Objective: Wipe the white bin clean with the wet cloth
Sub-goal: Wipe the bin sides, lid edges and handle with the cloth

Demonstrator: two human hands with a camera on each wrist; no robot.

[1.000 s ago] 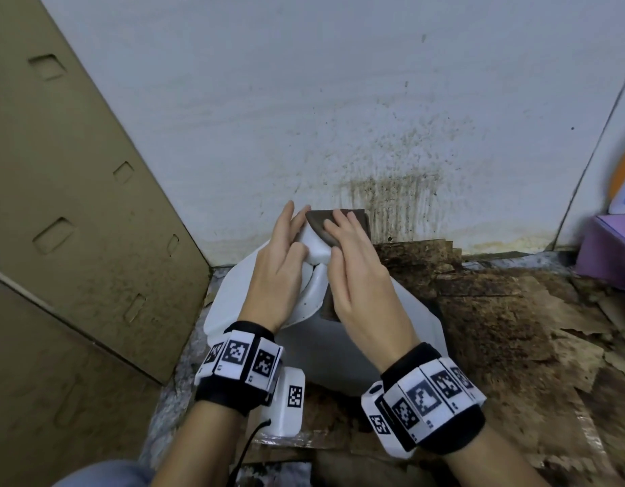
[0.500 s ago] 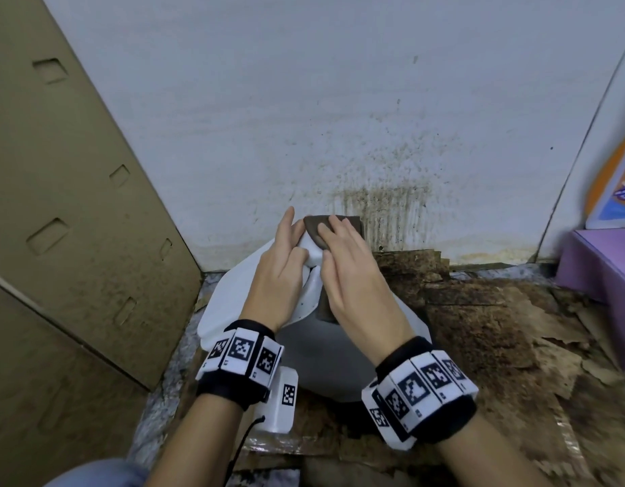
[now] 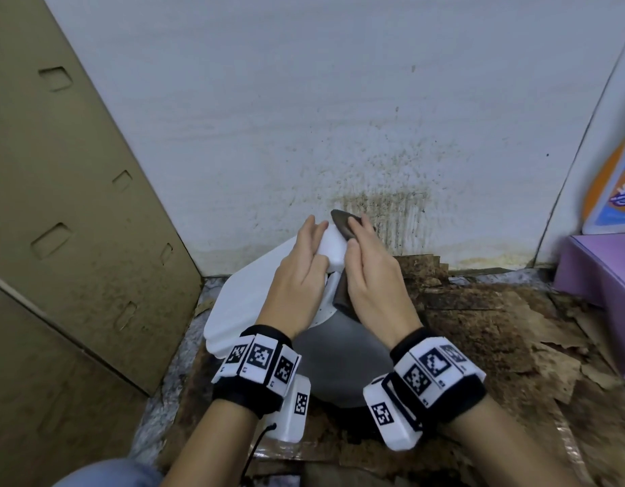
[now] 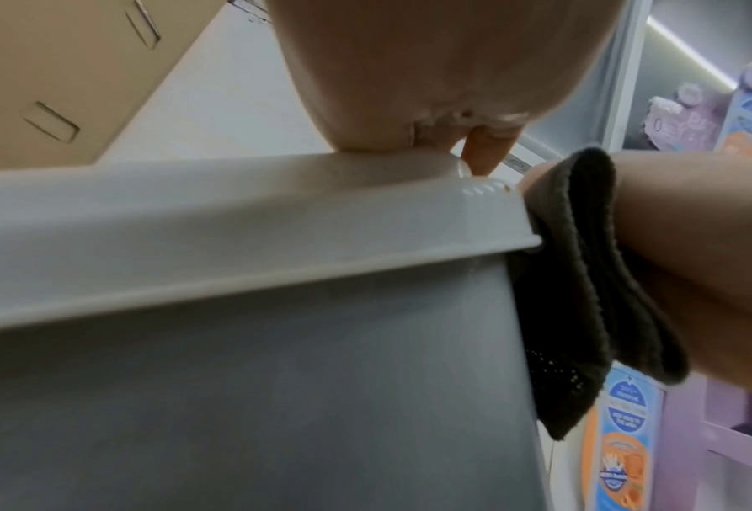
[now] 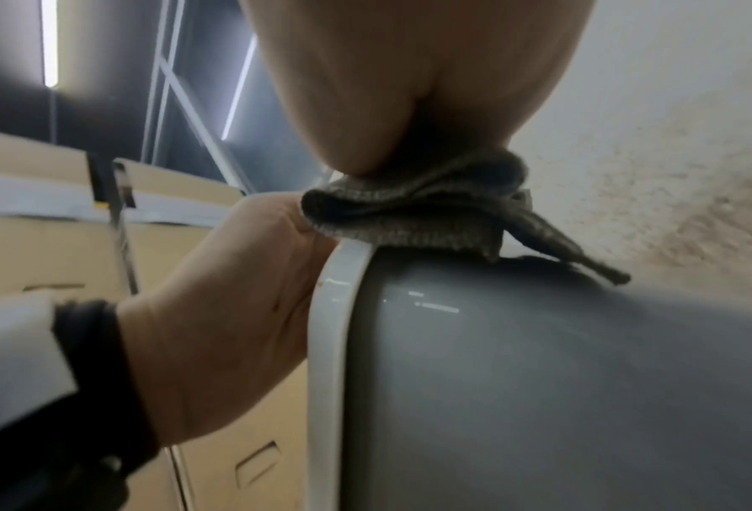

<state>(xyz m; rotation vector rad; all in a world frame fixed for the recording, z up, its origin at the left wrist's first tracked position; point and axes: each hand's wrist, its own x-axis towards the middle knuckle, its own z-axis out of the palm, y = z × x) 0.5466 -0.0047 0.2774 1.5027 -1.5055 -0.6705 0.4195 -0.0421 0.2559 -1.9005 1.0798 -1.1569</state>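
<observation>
The white bin (image 3: 342,367) stands on the floor by the wall, its grey body below and its white lid (image 3: 248,297) swung open to the left. My left hand (image 3: 300,272) lies over the white top edge with nearly straight fingers, its palm on the rim (image 4: 233,228). My right hand (image 3: 371,275) holds the dark wet cloth (image 3: 342,223) and presses it onto the bin's top edge. The cloth (image 5: 408,214) is bunched under that palm, and a fold (image 4: 583,294) hangs down the bin's side. The two hands lie side by side, almost touching.
A tall cardboard panel (image 3: 75,223) leans at the left. The white wall (image 3: 374,135) behind the bin is spattered brown. Torn, soggy cardboard (image 3: 497,328) covers the floor to the right. A purple box (image 3: 602,275) and an orange and blue pack (image 3: 613,191) stand at the far right.
The right hand has shifted the cloth slightly on the bin's top, so a narrower tip shows beyond the fingers. The left hand stays in place. The head view has drifted.
</observation>
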